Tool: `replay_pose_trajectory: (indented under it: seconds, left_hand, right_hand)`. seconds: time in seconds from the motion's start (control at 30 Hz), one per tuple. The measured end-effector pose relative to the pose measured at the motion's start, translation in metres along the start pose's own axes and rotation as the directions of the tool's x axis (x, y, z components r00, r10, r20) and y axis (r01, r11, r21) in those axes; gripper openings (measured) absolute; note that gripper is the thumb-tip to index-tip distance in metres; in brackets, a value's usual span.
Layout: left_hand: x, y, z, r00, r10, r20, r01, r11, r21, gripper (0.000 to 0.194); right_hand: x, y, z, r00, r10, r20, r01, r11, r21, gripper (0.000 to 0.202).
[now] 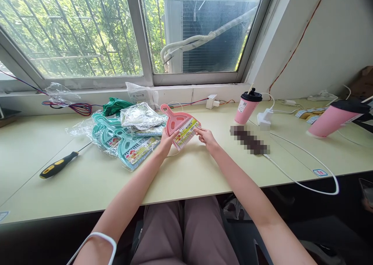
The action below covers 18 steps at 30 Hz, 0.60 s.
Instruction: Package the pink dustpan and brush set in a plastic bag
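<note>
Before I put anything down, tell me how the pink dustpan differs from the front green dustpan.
The pink dustpan is pink; the green dustpan is a minty blue-green. The pink dustpan is in both hands, left hand and right hand; the green dustpan lies at the front of the pile on the table. Both are fan-shaped, with a looped handle and a printed, partly yellow label.

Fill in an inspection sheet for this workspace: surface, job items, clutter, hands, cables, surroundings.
Surface: pale yellow-green tabletop; no spills seen
Job items: pink plastic dustpan with labelled card, in hands; teal plastic dustpans, piled left
Clutter: black-and-yellow screwdriver; two pink cups with black lids
Hands: left grips dustpan; right pinches card edge
Cables: white cable loops past front edge; red-and-blue wire coil by window
Surroundings: grey-framed window
</note>
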State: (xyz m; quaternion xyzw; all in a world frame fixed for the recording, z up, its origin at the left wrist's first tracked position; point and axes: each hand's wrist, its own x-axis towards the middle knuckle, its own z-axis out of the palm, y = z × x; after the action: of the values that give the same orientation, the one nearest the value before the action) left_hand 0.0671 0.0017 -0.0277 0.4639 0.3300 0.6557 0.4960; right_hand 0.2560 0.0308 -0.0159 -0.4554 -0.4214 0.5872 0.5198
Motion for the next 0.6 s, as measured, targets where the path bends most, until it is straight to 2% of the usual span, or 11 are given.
replay_pose_trajectory:
  seconds: [0.07, 0.27, 0.6]
  left_hand:
    - [0.001, -0.004, -0.002, 1.0, 0.023, 0.016, -0.024, 0.999, 0.03, 0.074]
    - [0.004, -0.01, -0.007, 1.0, -0.007, 0.0, 0.007, 0.999, 0.032, 0.076]
    - [0.003, -0.006, -0.007, 0.995, -0.091, -0.051, 0.089, 0.995, -0.036, 0.068]
  right_hand:
    - [0.0, -0.001, 0.0, 1.0, -0.006, -0.018, 0.006, 1.0, -0.021, 0.014]
    - [0.0, 0.001, 0.002, 0.999, -0.037, -0.031, 0.034, 0.995, -0.098, 0.017]
    - [0.005, 0.011, 0.005, 0.992, -0.113, -0.05, 0.096, 0.958, -0.271, 0.024]
